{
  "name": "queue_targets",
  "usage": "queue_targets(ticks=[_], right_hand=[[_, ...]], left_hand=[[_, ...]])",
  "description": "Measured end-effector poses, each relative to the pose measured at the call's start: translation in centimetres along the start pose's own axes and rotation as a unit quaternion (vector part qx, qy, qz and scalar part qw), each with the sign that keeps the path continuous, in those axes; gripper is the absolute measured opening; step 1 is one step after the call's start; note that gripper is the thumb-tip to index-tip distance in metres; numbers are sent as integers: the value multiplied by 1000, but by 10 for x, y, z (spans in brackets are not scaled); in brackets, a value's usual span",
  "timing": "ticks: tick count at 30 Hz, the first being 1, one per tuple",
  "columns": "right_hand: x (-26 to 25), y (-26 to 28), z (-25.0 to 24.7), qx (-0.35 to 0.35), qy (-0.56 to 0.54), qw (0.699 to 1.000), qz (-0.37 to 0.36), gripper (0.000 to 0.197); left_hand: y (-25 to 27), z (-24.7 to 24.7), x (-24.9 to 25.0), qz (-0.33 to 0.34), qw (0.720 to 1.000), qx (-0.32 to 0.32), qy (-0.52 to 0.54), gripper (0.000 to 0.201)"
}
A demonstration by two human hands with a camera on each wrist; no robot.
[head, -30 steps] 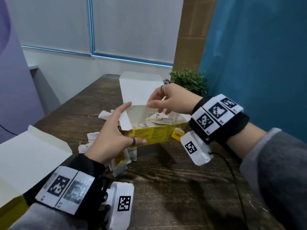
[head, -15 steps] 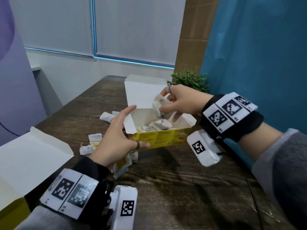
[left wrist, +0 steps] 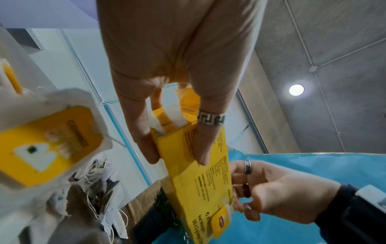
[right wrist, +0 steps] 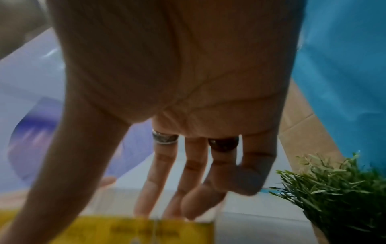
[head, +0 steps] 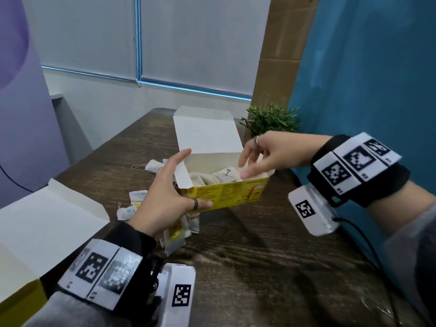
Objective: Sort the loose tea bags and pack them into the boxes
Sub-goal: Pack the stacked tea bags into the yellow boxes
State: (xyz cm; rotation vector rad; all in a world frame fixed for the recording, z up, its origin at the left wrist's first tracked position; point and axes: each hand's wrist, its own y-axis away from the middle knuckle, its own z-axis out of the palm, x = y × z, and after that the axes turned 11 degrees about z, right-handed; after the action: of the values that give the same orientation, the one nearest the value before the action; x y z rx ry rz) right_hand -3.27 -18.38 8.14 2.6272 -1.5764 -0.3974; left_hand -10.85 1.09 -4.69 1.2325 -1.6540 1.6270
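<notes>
An open yellow tea box [head: 231, 192] stands on the wooden table, its white lid flap tilted back. My left hand [head: 169, 192] grips the box's left end, thumb on the yellow front and fingers behind the side flap; the left wrist view shows the same hold on the box [left wrist: 200, 181]. My right hand [head: 266, 154] hovers over the box's right end with straight fingers [right wrist: 188, 189] reaching down onto the tea bags [head: 226, 174] inside. Loose tea bags [head: 136, 197] lie on the table left of the box and under my left wrist.
A second open box [head: 47, 223] with a wide white flap sits at the lower left. A small green plant [head: 271, 119] stands just behind the right hand, against the blue wall. Bare table [head: 259, 267] stretches in front of the box.
Half a second ago my right hand held a tea bag above the box; now its fingers are straight and down in the box, with the bag let go. The left hand has kept its hold.
</notes>
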Motion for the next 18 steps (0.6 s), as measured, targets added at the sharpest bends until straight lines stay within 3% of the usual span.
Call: queue_targets(ticks=[2,6,13,18], right_hand=[[6,3,5,-39,30,999,9,40],[13,-1,13,28,63,997,-21,15],[15,-6,-1,51,-148,985,-69,5],[-1,-24,12,238,-187,951,-68,5]], left_hand=[[0,-1,0,7,1000,9,-6,105],[1,-1,7,20,1000,4,-8,100],[-1,-6,8,17,1000,11,18,99],[-2,-10,7,18,1000,12,12,102]])
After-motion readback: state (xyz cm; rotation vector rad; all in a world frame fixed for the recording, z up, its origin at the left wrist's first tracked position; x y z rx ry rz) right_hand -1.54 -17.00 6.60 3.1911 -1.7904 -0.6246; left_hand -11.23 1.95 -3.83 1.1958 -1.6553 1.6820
